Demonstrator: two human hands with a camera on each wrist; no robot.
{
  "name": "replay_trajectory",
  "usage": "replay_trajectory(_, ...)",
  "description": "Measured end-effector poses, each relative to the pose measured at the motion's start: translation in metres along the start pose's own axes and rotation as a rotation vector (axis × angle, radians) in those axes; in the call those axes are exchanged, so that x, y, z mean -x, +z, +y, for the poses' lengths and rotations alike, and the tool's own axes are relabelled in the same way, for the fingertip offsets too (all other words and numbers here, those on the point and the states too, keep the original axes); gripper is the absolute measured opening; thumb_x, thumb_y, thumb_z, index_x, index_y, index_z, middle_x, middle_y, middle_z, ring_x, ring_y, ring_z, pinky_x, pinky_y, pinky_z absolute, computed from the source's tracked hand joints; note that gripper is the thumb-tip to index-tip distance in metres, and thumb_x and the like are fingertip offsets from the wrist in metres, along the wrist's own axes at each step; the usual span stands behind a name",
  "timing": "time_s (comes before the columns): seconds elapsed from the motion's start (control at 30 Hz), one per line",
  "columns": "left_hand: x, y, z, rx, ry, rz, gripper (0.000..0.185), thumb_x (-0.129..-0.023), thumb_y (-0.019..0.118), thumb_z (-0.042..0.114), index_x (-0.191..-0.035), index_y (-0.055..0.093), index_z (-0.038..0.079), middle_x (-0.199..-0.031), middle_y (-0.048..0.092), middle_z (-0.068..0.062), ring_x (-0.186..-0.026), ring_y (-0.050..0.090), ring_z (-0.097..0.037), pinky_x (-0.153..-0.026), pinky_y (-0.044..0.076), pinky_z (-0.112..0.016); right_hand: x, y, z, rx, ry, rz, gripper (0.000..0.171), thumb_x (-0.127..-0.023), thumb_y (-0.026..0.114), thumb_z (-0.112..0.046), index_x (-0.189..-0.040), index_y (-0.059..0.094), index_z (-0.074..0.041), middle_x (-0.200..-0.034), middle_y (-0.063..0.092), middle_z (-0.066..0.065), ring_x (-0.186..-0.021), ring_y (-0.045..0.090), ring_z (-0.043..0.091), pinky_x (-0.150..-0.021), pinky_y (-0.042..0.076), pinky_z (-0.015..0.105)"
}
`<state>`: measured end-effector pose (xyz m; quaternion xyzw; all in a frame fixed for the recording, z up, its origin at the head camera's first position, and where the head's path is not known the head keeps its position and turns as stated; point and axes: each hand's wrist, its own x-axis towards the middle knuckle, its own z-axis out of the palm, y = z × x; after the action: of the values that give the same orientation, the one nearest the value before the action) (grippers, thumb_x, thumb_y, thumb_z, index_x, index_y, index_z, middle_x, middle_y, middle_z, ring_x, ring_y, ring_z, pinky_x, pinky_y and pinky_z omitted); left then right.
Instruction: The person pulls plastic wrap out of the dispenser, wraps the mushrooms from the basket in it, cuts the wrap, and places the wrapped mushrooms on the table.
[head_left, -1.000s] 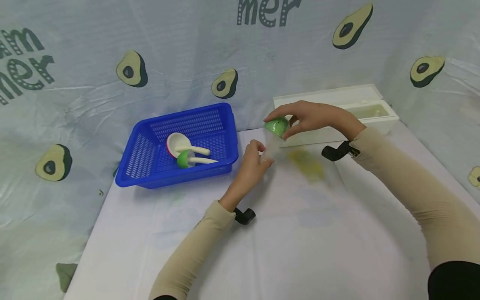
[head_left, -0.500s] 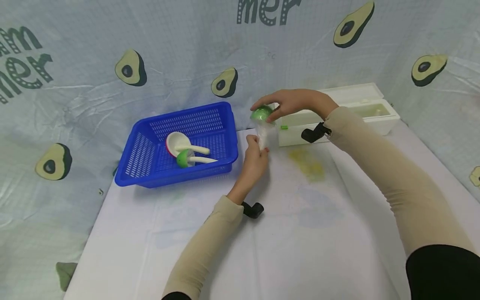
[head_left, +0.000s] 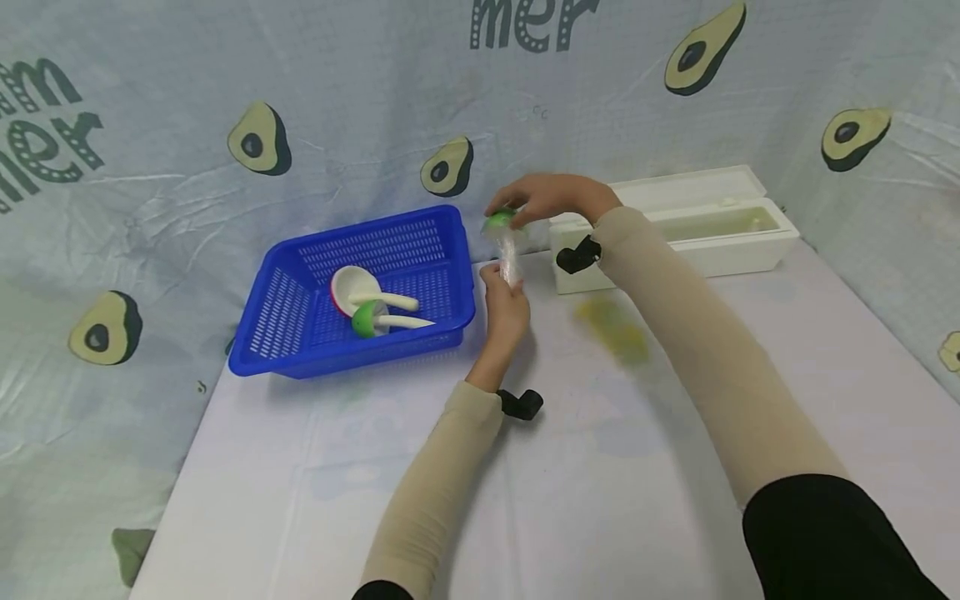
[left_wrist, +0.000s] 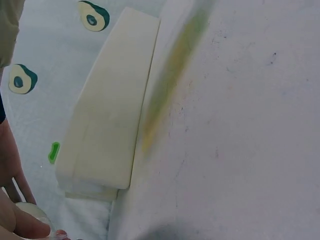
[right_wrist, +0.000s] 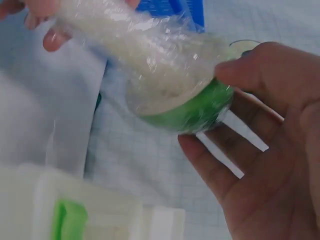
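A ladle (head_left: 500, 220) with a green bowl and pale handle is held above the table, wrapped in clear plastic film (right_wrist: 150, 55). From above, my right hand (head_left: 553, 197) grips its bowl, thumb on one side and fingers on the other. Lower down, my left hand (head_left: 506, 313) holds the film-covered handle. In the left wrist view only part of a hand (left_wrist: 20, 220) shows at the lower left corner. Two more ladles lie in the blue basket (head_left: 337, 360): a white one with a red outside (head_left: 356, 283) and a green one (head_left: 367, 318).
Behind my right forearm stands a long white box (head_left: 720, 250) with its lid raised and a green piece (right_wrist: 70, 220) at one end. A yellow stain (head_left: 615, 329) marks the white table cover (head_left: 600, 500). An avocado-print sheet (head_left: 360, 100) hangs behind.
Both hands have moved left toward the basket with the ladle. Its bowl now sits above the left hand, and the film lies gathered along the handle.
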<state>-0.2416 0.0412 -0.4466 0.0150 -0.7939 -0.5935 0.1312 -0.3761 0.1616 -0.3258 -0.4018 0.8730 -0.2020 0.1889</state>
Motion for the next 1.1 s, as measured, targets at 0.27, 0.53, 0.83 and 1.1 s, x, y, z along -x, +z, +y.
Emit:
replay_trajectory(0.27, -0.006, -0.003, -0.010, -0.119, -0.012, -0.055, 0.065, -0.094, 0.040, -0.015, -0.157, 0.025, -0.006, -0.150, 0.039, -0.034, -0.141, 0.038, -0.044, -0.119, 0.031, -0.047, -0.028, 0.021, 0.008, -0.098, 0.081, 0.000, 0.055, -0.090, 0.052, 0.002, -0.144, 0.055, -0.002, -0.151, 0.049, 0.015, -0.142, 0.042, 0.036, -0.112, 0.041, 0.046)
replay_trajectory(0.53, -0.008, -0.011, -0.020, -0.175, 0.070, -0.154, 0.057, -0.091, 0.037, -0.019, -0.147, 0.033, -0.019, -0.154, 0.035, -0.034, -0.147, 0.033, -0.040, -0.122, 0.026, -0.040, -0.038, 0.041, 0.020, -0.078, 0.100, -0.010, 0.059, -0.086, 0.046, 0.009, -0.143, 0.057, -0.001, -0.149, 0.052, 0.016, -0.141, 0.044, 0.037, -0.113, 0.041, 0.045)
replay_trajectory(0.83, -0.011, -0.015, -0.022, -0.212, 0.031, -0.221, 0.057, -0.094, 0.036, -0.017, -0.151, 0.031, -0.015, -0.159, 0.029, -0.031, -0.151, 0.024, -0.038, -0.124, 0.018, -0.039, -0.036, 0.042, 0.020, -0.054, 0.086, 0.001, 0.054, -0.091, 0.048, 0.012, -0.143, 0.056, 0.000, -0.148, 0.053, 0.018, -0.140, 0.045, 0.035, -0.115, 0.037, 0.045)
replay_trajectory(1.1, -0.008, -0.021, -0.018, -0.276, 0.084, -0.274, 0.059, -0.096, 0.047, -0.011, -0.153, 0.029, -0.013, -0.162, 0.024, -0.030, -0.152, 0.022, -0.036, -0.124, 0.019, -0.041, -0.016, 0.020, 0.005, 0.208, 0.042, -0.021, 0.041, -0.102, 0.056, -0.003, -0.143, 0.057, -0.002, -0.150, 0.051, 0.019, -0.141, 0.044, 0.037, -0.117, 0.034, 0.050)
